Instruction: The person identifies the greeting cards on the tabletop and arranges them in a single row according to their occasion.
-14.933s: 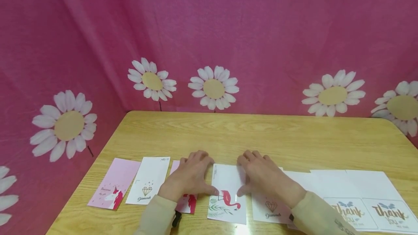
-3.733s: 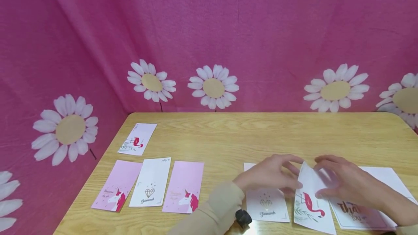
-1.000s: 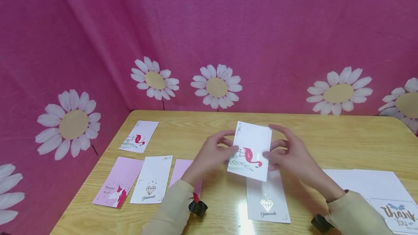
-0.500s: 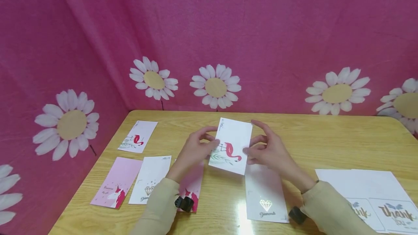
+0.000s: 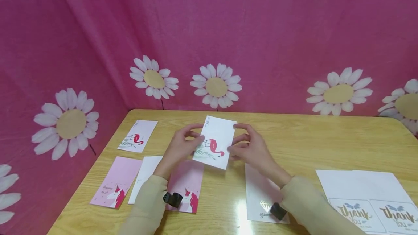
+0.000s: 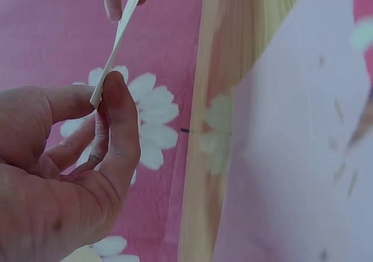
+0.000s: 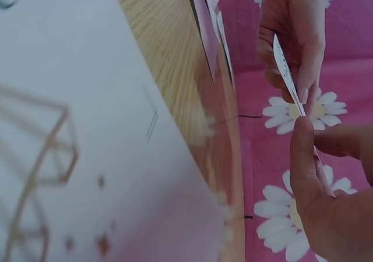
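A white card printed with a red flamingo and green leaves [image 5: 213, 142] is held up over the table, tilted. My left hand [image 5: 181, 146] pinches its left edge between thumb and fingers. At its right edge, my right hand [image 5: 253, 148] pinches it the same way. Seen edge-on in the left wrist view, the card [image 6: 116, 46] runs between both hands. In the right wrist view the right thumb and fingers [image 7: 303, 157] press on it. Beneath the right forearm lies a white diamond card [image 5: 258, 191], partly covered.
A second flamingo card [image 5: 138, 136] lies at the table's far left. In front of it are a pink unicorn card [image 5: 117, 180], a white diamond card [image 5: 145, 177] partly under the left arm and another unicorn card [image 5: 186, 177]. Thank-you cards [image 5: 369, 188] lie at right.
Both hands have lifted the flamingo card from the right side and carried it leftward over the table. Earlier, another flamingo card moved from the middle to the far left.
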